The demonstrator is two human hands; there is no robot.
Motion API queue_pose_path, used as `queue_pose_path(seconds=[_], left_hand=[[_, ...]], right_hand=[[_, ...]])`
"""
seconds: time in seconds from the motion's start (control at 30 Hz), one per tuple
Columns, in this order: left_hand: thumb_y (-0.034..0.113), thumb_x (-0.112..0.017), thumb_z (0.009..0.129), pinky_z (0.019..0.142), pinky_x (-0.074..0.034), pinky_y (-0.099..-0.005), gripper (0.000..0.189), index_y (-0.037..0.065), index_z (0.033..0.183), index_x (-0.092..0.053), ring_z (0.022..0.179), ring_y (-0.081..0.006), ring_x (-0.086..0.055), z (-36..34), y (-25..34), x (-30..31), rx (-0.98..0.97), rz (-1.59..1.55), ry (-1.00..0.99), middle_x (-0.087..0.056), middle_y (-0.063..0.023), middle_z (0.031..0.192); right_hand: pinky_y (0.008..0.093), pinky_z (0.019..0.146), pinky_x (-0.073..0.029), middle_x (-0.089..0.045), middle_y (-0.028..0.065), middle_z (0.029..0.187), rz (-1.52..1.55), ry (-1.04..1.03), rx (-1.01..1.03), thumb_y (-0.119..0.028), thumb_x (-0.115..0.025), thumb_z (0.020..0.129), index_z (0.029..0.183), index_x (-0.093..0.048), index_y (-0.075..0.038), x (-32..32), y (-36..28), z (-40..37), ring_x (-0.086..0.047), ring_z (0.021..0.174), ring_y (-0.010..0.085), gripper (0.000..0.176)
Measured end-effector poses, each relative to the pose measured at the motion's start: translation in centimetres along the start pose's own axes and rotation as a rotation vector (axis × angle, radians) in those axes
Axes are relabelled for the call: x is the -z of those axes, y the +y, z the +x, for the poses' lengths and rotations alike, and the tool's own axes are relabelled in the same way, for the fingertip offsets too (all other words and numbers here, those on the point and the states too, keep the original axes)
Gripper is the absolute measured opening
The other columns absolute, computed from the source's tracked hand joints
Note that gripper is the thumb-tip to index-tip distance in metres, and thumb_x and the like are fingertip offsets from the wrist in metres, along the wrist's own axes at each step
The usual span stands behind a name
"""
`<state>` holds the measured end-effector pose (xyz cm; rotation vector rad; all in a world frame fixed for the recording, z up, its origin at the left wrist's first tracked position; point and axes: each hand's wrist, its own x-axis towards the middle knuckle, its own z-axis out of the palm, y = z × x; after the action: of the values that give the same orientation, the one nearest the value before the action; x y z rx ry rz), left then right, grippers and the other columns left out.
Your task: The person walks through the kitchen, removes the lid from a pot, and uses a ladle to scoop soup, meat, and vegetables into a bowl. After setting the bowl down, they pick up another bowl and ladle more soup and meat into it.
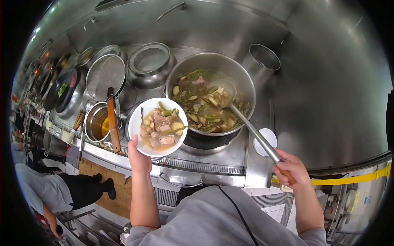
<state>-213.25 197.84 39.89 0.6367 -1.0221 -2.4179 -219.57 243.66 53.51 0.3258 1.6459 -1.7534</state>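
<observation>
My left hand (138, 156) grips the lower left rim of a white bowl (135, 116). Chunks of meat and green vegetables in broth (162, 127) fill much of it. Wrapped round the wooden end of a long metal ladle (255, 132) is my right hand (292, 169). The ladle's head lies in a large steel pot (247, 88), partly sunk in a stew of meat, green stalks and pale vegetable pieces (199, 104). The bowl is held beside the pot's left front side, near its rim.
Left of the pot are a lidded steel pot (150, 61), a mesh strainer (104, 78) and a pot of yellow liquid (96, 123) with a wooden-handled tool (113, 127). A white plate (265, 142) lies right. A steel container (264, 57) stands behind. Another person (49, 186) is at lower left.
</observation>
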Motion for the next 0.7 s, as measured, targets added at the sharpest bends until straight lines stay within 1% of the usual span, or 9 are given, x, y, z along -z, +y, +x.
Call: queue_pose_path(seconds=[0.03, 0.07, 0.13, 0.17, 0.27, 0.37, 0.6, 0.67, 0.7], left_hand=[[0.037, -0.05, 0.101, 0.112, -0.043, -0.0431, 0.06, -0.004, 0.145, -0.045, 0.134, -0.0292, -0.055, 0.0, -0.1, 0.0, 0.007, 0.003, -0.003, -0.056, -0.0172, 0.144], [0.037, -0.05, 0.101, 0.112, -0.043, -0.0432, 0.061, -0.004, 0.146, -0.045, 0.134, -0.0293, -0.055, 0.1, -0.2, -0.1, 0.005, -0.002, 0.015, -0.056, -0.0172, 0.145], [0.037, -0.05, 0.101, 0.112, -0.043, -0.0433, 0.061, -0.004, 0.146, -0.044, 0.134, -0.0293, -0.055, 0.1, -0.3, -0.3, 0.005, -0.005, 0.028, -0.055, -0.0173, 0.145], [0.037, -0.05, 0.101, 0.113, -0.043, -0.0435, 0.062, -0.004, 0.147, -0.044, 0.134, -0.0294, -0.055, 0.0, -0.2, -0.3, 0.007, -0.007, 0.024, -0.055, -0.0174, 0.146], [0.037, -0.049, 0.101, 0.113, -0.043, -0.0437, 0.062, -0.004, 0.147, -0.043, 0.135, -0.0294, -0.055, -0.2, -0.1, -0.4, 0.011, -0.005, 0.023, -0.054, -0.0178, 0.146], [0.037, -0.048, 0.101, 0.113, -0.043, -0.0438, 0.062, -0.004, 0.148, -0.043, 0.135, -0.0295, -0.054, -0.2, -0.2, 0.0, 0.013, -0.012, 0.021, -0.054, -0.0181, 0.146], [0.037, -0.048, 0.101, 0.114, -0.041, -0.0438, 0.063, -0.004, 0.148, -0.042, 0.136, -0.03, -0.053, -0.4, -0.3, 0.3, 0.009, -0.023, 0.042, -0.054, -0.0188, 0.146], [0.037, -0.048, 0.101, 0.114, -0.041, -0.0437, 0.063, -0.004, 0.148, -0.042, 0.136, -0.0301, -0.053, -0.5, -0.3, 0.5, 0.01, -0.024, 0.032, -0.054, -0.019, 0.147], [0.037, -0.048, 0.101, 0.115, -0.041, -0.0435, 0.063, -0.004, 0.148, -0.042, 0.136, -0.0302, -0.053, -0.4, -0.4, 0.4, 0.005, -0.026, 0.032, -0.054, -0.0191, 0.147]], right_hand=[[0.0275, 0.042, -0.039, -0.058, 0.0066, 0.078, -0.244, 0.035, 0.047, 0.001, -0.065, 0.091, 0.156, -0.044, -0.009, -0.2, 0.2, 0.4, -0.048, 0.05, 0.0107, 0.07], [0.0275, 0.042, -0.039, -0.058, 0.0066, 0.078, -0.238, 0.041, 0.046, 0.001, -0.065, 0.091, 0.156, -0.044, -0.009, -0.8, 0.1, 0.7, -0.048, 0.05, 0.0107, 0.07], [0.0252, 0.053, -0.042, -0.054, 0.0011, 0.078, -0.578, 0.205, 0.129, 0.002, -0.068, 0.09, 0.154, -0.048, -0.009, -1.8, -0.5, 1.4, -0.046, 0.059, 0.0078, 0.068], [0.0227, 0.065, -0.043, -0.052, -0.0013, 0.08, -0.602, 0.213, 0.127, 0.0, -0.069, 0.09, 0.155, -0.047, -0.009, -1.9, -0.8, 1.4, -0.045, 0.069, 0.0075, 0.069], [0.023, 0.071, -0.045, -0.054, -0.0021, 0.084, -0.722, 0.271, 0.27, -0.001, -0.071, 0.089, 0.155, -0.047, -0.01, -0.2, 0.4, 2.2, -0.047, 0.074, 0.0078, 0.071], [0.0234, 0.077, -0.045, -0.055, -0.0026, 0.086, -0.712, 0.3, 0.272, -0.002, -0.072, 0.088, 0.155, -0.048, -0.012, 0.6, 0.0, 1.5, -0.047, 0.078, 0.008, 0.072], [0.0223, 0.077, -0.044, -0.056, -0.002, 0.087, -0.801, 0.172, 0.291, 0.0, -0.073, 0.087, 0.154, -0.05, -0.012, 1.1, -0.4, 1.1, -0.047, 0.08, 0.0073, 0.072], [0.0226, 0.068, -0.046, -0.056, -0.0014, 0.084, -0.642, 0.103, 0.108, 0.002, -0.071, 0.088, 0.155, -0.05, -0.013, -0.7, -1.1, 1.3, -0.049, 0.071, 0.0066, 0.071], [0.0245, 0.053, -0.043, -0.056, 0.0011, 0.08, -0.514, 0.042, 0.006, 0.004, -0.067, 0.09, 0.156, -0.046, -0.01, -1.1, -1.8, 1.1, -0.05, 0.058, 0.0072, 0.07]])
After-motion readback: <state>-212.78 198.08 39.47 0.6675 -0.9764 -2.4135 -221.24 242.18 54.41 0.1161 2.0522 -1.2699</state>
